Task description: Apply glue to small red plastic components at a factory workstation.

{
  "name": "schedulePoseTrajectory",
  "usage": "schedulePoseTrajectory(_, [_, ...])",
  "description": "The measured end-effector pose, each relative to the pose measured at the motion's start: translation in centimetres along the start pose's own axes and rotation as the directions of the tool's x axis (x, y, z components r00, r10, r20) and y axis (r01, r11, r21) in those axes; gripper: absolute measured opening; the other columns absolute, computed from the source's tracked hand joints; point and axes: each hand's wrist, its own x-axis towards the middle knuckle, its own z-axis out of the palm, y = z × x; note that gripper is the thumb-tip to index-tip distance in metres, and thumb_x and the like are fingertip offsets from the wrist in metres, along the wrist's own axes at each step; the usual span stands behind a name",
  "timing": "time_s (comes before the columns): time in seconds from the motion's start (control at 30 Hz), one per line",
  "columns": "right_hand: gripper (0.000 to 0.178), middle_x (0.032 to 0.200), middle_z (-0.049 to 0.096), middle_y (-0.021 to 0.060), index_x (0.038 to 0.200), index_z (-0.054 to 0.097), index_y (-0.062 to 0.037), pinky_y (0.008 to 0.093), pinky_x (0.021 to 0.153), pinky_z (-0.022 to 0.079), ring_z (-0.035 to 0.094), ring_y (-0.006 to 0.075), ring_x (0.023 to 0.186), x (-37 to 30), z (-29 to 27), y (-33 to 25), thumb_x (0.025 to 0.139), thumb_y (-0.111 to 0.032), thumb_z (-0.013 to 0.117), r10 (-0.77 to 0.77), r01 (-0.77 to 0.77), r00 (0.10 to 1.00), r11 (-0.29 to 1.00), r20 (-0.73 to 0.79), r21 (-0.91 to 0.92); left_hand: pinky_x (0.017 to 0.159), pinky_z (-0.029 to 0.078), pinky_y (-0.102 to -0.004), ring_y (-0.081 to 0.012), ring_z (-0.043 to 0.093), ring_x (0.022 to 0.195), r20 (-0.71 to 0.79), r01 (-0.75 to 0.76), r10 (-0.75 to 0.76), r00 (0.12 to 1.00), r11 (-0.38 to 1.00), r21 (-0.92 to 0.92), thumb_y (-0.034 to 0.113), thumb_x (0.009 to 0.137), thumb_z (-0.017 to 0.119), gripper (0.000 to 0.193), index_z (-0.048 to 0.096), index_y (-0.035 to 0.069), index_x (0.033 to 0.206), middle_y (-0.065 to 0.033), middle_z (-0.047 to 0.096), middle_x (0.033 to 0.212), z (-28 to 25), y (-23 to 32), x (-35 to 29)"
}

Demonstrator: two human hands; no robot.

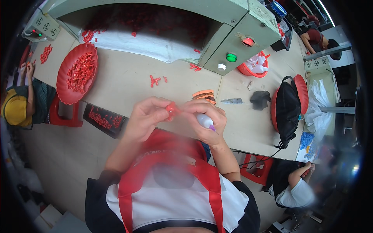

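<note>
Over the table's near edge my left hand (145, 118) pinches a small red plastic piece (171, 111) between thumb and fingers. Just beside it, my right hand (215, 120) is closed around a small white squeeze bottle (204, 120) with a purple tip, which points down and away from the piece. The right fingertips reach toward the red piece; whether they touch it I cannot tell. Beyond my hands lie a branched red plastic piece (155, 80) and a smaller red bit (165, 79). An orange-and-brown object (204, 95) sits behind my right hand, partly covered by it.
A red scalloped tray (93, 83) heaped with red pieces stands at left, above a black tray (122, 130). A green machine (248, 37) spans the back. Rightward are a blade (232, 101), black cloth (260, 100), red basket (244, 70) and black bag (288, 112). Co-workers sit both sides.
</note>
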Motion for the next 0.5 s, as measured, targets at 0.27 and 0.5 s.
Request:
schedulePoseTrajectory(0.27, [0.013, 0.086, 0.063, 0.0073, 0.086, 0.061, 0.0010, 0.0233, 0.067, 0.047, 0.060, 0.0119, 0.076, 0.1, -0.3, 0.3, 0.075, 0.004, 0.066, 0.268, -0.279, 0.960, 0.925, 0.079, 0.257, 0.075, 0.050, -0.0279, -0.0221, 0.063, 0.086, 0.252, 0.339, -0.266, 0.930, 0.885, -0.319, 0.007, 0.084, 0.060, 0.019, 0.054, 0.002, 0.101, -0.0109, 0.061, 0.096, -2.3, -0.9, 1.2])
schedulePoseTrajectory(0.5, [0.012, 0.086, 0.063, 0.0062, 0.086, 0.061, 0.0016, 0.0230, 0.069, 0.048, 0.060, 0.0107, 0.077, -0.1, -0.1, 0.3, 0.075, 0.002, 0.066, 0.397, -0.403, 0.914, 0.865, 0.084, 0.298, 0.076, 0.051, -0.0290, -0.0188, 0.063, 0.085, 0.284, 0.344, -0.258, 0.923, 0.885, -0.313, 0.009, 0.082, 0.062, 0.020, 0.054, 0.002, 0.099, -0.0089, 0.061, 0.095, -2.6, -1.2, 1.6])
